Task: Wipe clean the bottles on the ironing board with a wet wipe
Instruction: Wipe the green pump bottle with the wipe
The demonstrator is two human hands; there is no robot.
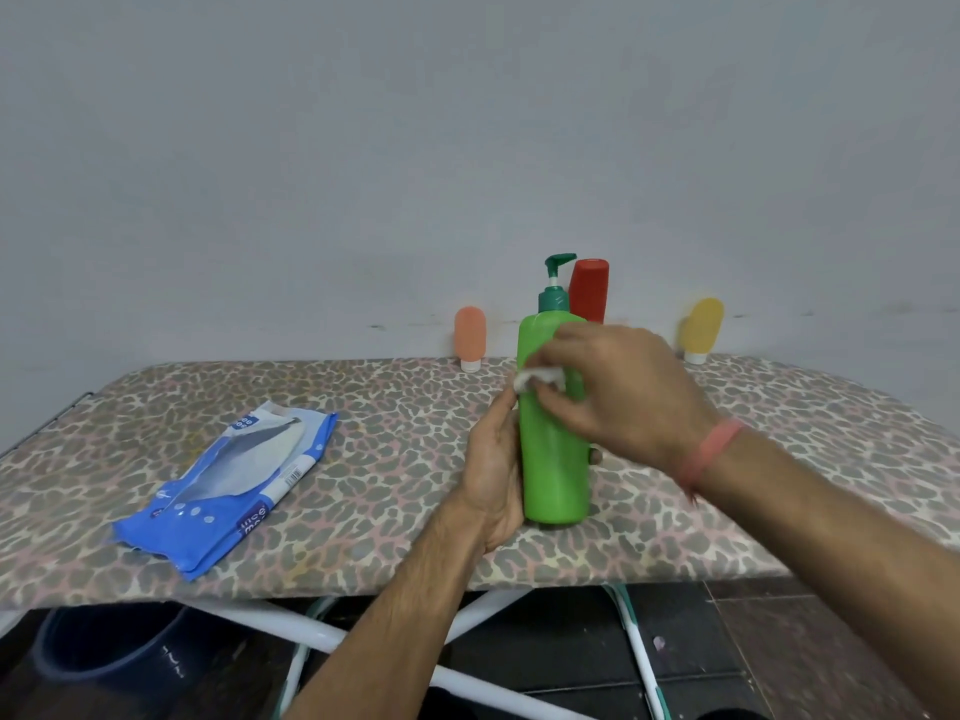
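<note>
head-worn view, looking forward and down (close), ironing board [395, 407] ahead

Green bottle [553, 449], red bottle [589, 291], leopard-print ironing board [363, 459].

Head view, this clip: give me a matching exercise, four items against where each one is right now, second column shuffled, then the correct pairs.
Items
1. green pump bottle
2. wet wipe
3. wipes pack
4. yellow bottle

Places
A. lying flat on the left of the ironing board
B. standing cap-down at the board's far right edge
C. gripped upright by the left hand
D. pressed against a bottle by the right hand

Pairs: 1-C, 2-D, 3-A, 4-B
</note>
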